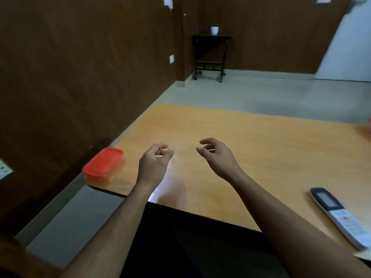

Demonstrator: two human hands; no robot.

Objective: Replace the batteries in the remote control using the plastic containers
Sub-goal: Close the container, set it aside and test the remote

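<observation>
From the head view, both bare forearms reach in from the bottom of the frame and end in the middle, above an orange-brown wooden table. The left hand hangs just left of centre, its fingers loosely curled with the thumb near the fingertips, and its grip holds nothing. The right hand sits just right of centre, apart from the left, fingers likewise loosely bent and spread, its grip also empty. Neither hand touches anything on the table. A container with a red lid lies at the table's left corner, in the left middle of the frame, lid on, well left of the left hand. The remote, white with a dark screen end, lies face up near the table's front edge at the lower right of the frame, pointing toward the upper left, well apart from the right hand. At the right edge a sliver of something red shows, too cut off to tell. In the upper middle, a small black cart stands against the brown wall with a white pot on top.
</observation>
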